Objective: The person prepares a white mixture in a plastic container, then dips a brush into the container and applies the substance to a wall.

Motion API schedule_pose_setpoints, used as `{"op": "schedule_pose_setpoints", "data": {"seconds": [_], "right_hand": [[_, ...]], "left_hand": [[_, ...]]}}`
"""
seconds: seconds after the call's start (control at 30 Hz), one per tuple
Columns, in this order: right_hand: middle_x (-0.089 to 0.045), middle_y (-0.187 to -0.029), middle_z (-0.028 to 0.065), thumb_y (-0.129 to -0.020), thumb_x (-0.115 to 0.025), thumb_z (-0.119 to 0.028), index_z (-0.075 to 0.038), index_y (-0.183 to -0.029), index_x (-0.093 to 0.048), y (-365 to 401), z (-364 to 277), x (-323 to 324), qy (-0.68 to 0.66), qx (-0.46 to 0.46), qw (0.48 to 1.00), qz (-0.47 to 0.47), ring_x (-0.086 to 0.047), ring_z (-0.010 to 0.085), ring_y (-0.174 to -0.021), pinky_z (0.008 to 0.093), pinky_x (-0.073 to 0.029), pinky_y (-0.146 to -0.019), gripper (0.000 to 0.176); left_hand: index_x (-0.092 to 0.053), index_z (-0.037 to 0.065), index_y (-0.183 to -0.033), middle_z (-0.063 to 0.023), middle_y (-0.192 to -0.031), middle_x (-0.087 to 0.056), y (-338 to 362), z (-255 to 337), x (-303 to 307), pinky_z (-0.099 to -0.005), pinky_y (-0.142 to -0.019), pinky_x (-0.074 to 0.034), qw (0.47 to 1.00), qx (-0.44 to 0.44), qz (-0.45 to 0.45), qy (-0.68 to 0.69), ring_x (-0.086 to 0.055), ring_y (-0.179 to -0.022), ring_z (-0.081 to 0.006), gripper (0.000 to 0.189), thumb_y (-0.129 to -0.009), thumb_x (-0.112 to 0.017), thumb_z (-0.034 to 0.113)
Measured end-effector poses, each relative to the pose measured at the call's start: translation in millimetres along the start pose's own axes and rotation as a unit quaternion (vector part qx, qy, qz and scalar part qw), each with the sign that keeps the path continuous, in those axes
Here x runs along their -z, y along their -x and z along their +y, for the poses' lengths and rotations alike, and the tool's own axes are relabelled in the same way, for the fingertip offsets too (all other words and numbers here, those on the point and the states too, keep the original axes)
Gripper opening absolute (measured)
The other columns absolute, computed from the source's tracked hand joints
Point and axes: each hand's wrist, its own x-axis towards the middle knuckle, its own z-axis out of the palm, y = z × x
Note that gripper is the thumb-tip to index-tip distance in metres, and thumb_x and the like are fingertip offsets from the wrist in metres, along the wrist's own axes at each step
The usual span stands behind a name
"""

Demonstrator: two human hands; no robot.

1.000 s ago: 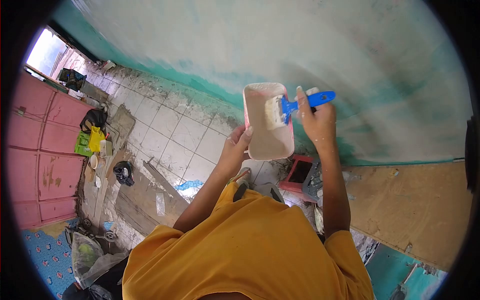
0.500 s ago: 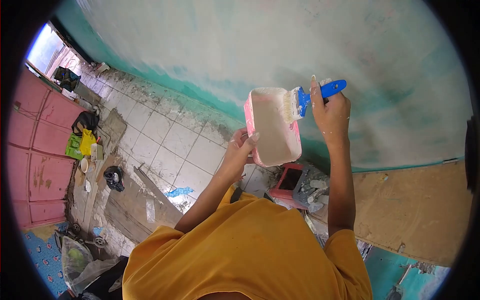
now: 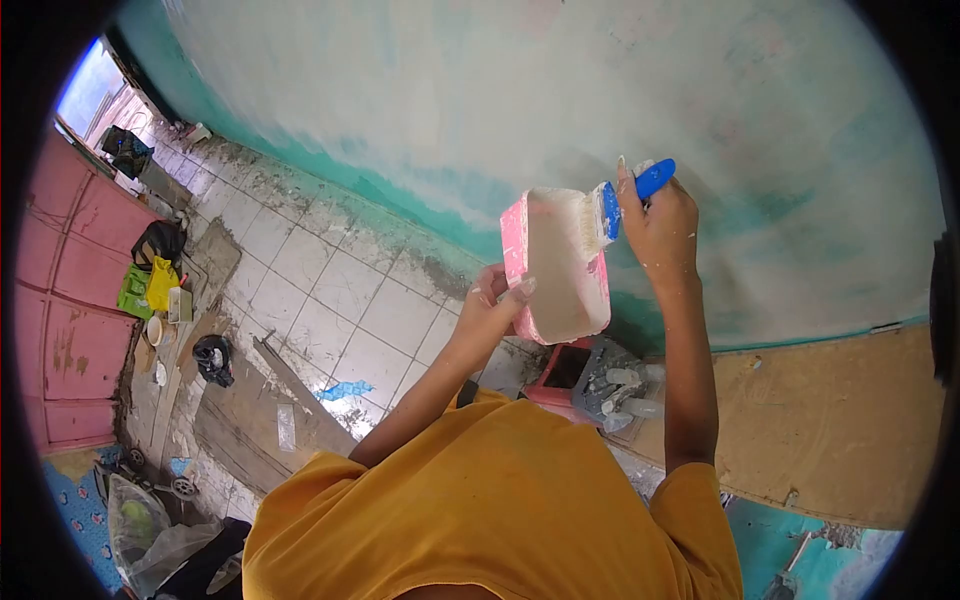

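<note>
My left hand (image 3: 497,305) grips the left side of a pink plastic tub (image 3: 516,240), its thumb over the rim. Pale whitish paint (image 3: 560,285) coats the inside of the tub, which is tilted. In my right hand (image 3: 662,228) is a paintbrush (image 3: 608,212) with a blue handle, fingers closed around it. The brush's pale bristles rest at the tub's upper right rim, and white paint smears the metal band. Behind both hands stands a wall (image 3: 430,100) with patchy white paint over turquoise.
Below the tub is a red stool-like object (image 3: 557,375) beside a clear bag of bottles (image 3: 622,385). A brown board (image 3: 820,420) lies at right. White floor tiles (image 3: 320,290) at left carry planks, a black bag (image 3: 212,360) and a yellow bag (image 3: 161,283).
The tub has moved slightly right and down and tipped more. The brush has shifted a little relative to its rim, and the view has turned slightly.
</note>
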Motion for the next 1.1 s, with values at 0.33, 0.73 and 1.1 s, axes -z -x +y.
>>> {"op": "schedule_pose_setpoints", "data": {"seconds": [0.33, 0.73, 1.1], "right_hand": [[-0.058, -0.062, 0.0128, -0.086, -0.066, -0.030, -0.005, -0.071, -0.059, 11, -4, -14, 0.086, 0.031, 0.995, -0.050, -0.060, 0.0332, -0.067, 0.0449, -0.049, -0.060, 0.031], [-0.068, -0.074, 0.0155, -0.084, -0.070, -0.034, -0.006, -0.086, -0.066, 27, 32, -30, 0.017, -0.094, 0.993, -0.062, -0.067, 0.0363, -0.069, 0.0434, -0.053, -0.063, 0.028], [-0.070, -0.076, 0.0138, -0.087, -0.071, -0.025, -0.002, -0.092, -0.067, 51, 75, -44, -0.094, -0.226, 0.963, 0.109, -0.070, 0.0285, -0.068, 0.0376, -0.053, -0.062, 0.025]], "left_hand": [[-0.037, -0.008, -0.131, -0.0165, -0.123, -0.057, -10, -10, -5, -0.0296, -0.068, -0.058, 1.000, 0.007, 0.019, 0.020, -0.063, -0.100, -0.0175, 0.067, -0.090, -0.069, 0.033], [-0.041, -0.007, -0.129, -0.0154, -0.119, -0.059, -20, -23, -4, -0.0332, -0.071, -0.056, 0.999, 0.019, 0.031, 0.034, -0.062, -0.098, -0.0178, 0.062, -0.091, -0.068, 0.035], [-0.039, -0.006, -0.130, -0.0145, -0.114, -0.060, -12, -29, -3, -0.0359, -0.066, -0.059, 0.999, 0.035, 0.041, 0.005, -0.065, -0.092, -0.0182, 0.067, -0.091, -0.068, 0.040]]}}
